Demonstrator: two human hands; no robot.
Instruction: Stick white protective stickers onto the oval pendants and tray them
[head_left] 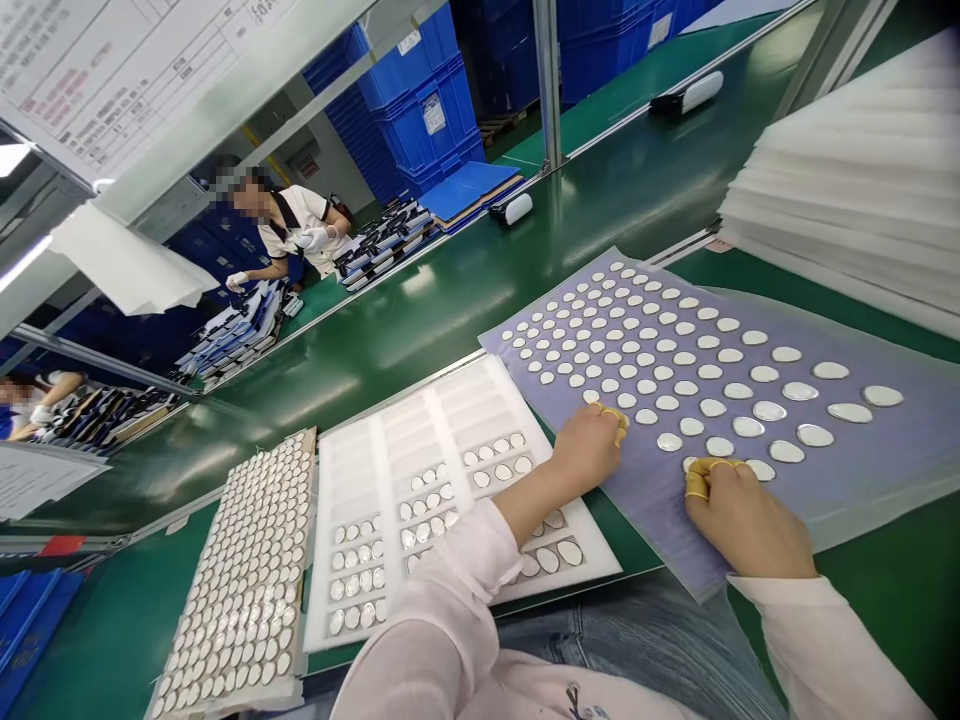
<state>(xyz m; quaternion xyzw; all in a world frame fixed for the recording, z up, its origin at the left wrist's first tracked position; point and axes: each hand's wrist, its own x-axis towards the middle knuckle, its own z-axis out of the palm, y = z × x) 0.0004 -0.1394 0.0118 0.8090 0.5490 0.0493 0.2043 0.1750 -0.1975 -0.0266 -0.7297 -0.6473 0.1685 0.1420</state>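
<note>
A purple sheet (645, 520) on the green table carries rows of white oval pieces with dark rims. My left hand (592, 445), with yellow finger covers, is curled at the sheet's left part, its fingertips beside an oval piece. My right hand (742, 510), also with yellow finger covers, has its fingers bent down at the near edge of the rows, over an oval piece partly hidden beneath them. Left of the sheet lies a white foam tray (577, 515) with slots, some filled with oval pieces. Farther left is a board (244, 560) densely covered with the same ovals.
Stacked white foam sheets (847, 200) stand at the back right. A green conveyor (450, 290) crosses behind the table, with two black-and-white items on it. Beyond are blue crates (427, 110) and a person (300, 225) in white gloves; another person is at far left.
</note>
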